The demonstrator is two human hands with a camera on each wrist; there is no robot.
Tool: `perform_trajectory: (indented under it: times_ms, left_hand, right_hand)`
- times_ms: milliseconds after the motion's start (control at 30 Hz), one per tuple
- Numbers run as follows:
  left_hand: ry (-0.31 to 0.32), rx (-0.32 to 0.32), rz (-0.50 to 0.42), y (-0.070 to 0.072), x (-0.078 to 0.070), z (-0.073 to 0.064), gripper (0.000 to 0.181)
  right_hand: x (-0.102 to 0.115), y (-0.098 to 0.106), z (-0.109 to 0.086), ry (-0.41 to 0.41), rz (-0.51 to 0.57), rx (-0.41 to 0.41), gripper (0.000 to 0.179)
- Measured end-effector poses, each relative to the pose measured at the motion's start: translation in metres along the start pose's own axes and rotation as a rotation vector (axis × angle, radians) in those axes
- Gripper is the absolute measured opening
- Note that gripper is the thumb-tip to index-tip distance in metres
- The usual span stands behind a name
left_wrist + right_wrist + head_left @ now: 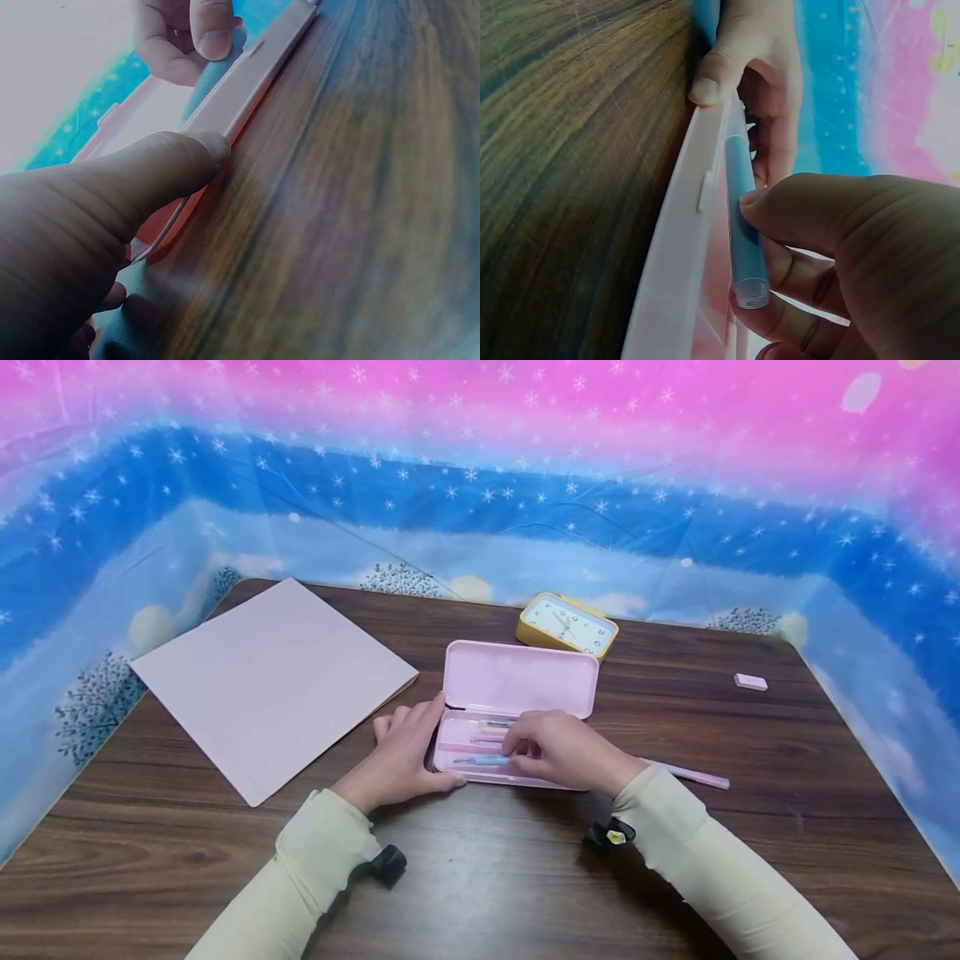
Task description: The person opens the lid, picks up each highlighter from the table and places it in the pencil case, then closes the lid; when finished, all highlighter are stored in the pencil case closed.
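Note:
A pink pencil case [521, 681] stands on the table with its lid raised at the back. My left hand [405, 750] holds its left end, the thumb [191, 150] on the front wall and the other fingers round the far side. Over the front part of the case, my right hand [566, 747] pinches a blue pen [744, 214] between thumb and fingers. The pen lies lengthwise, just behind the front wall. Several other pens [489, 737] lie further back in the case, partly hidden by my right hand.
A large pale pink folder [273, 689] lies at the left. Behind the case stands a yellow alarm clock [567, 625]. Right of the case lies a pale pen [690, 774], partly behind my right wrist. A small eraser [751, 682] rests near the right edge of the wooden table [465, 893].

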State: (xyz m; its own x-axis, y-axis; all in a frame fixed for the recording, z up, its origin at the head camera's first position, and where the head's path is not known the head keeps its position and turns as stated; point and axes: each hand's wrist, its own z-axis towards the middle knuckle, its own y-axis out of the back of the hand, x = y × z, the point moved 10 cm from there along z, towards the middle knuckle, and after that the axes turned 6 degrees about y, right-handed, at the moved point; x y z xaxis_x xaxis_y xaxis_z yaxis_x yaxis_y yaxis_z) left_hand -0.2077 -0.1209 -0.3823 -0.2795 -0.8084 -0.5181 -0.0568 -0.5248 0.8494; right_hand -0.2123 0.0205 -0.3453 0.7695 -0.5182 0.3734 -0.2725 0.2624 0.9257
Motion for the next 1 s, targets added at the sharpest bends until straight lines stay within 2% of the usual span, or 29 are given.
perform_trajectory:
  times_ms: [200,700,1000]
  left_hand:
    - [0.000,-0.002,0.001,0.000,-0.001,0.000,0.112]
    - [-0.001,0.003,0.001,0.000,0.000,0.000,0.112]
    - [-0.002,-0.004,0.004,0.000,-0.001,0.000,0.112]
  right_hand:
    - [0.000,-0.002,-0.003,-0.006,0.017,0.006,0.009]
    - [-0.008,0.008,-0.011,-0.039,0.044,-0.024,0.011]
    - [-0.021,0.035,-0.024,-0.065,0.087,-0.107,0.011]
